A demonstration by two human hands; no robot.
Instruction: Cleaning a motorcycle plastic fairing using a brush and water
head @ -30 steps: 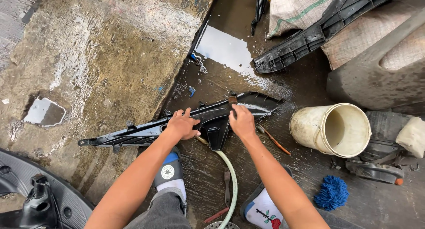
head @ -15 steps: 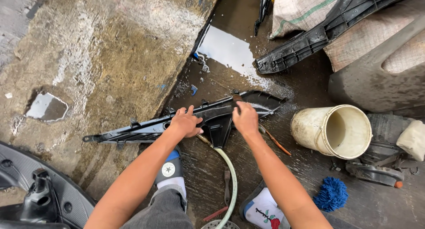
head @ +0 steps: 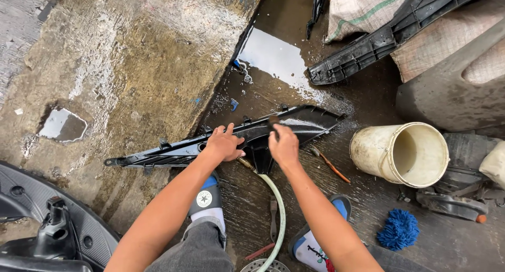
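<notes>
Panel status: the long black plastic panel lies across the wet floor, its narrow end resting against the concrete slab and its wide end near the puddle. Your left hand presses flat on the panel's middle, fingers spread, holding it down. Your right hand is closed around a small brush, bristle end on the upper face of the panel.

Progress, as judged from the surfaces:
- The wide end shows a wet sheen and pale suds beside the brush; scrubbing there looks under way.
- The narrow end shows no suds and looks unscrubbed.
- The hose lies under the panel and runs back between your feet; no water flow is visible, so rinsing appears not yet done.

Nearby items: a tipped white bucket, a blue mitt, and another black panel leaning on sacks.
</notes>
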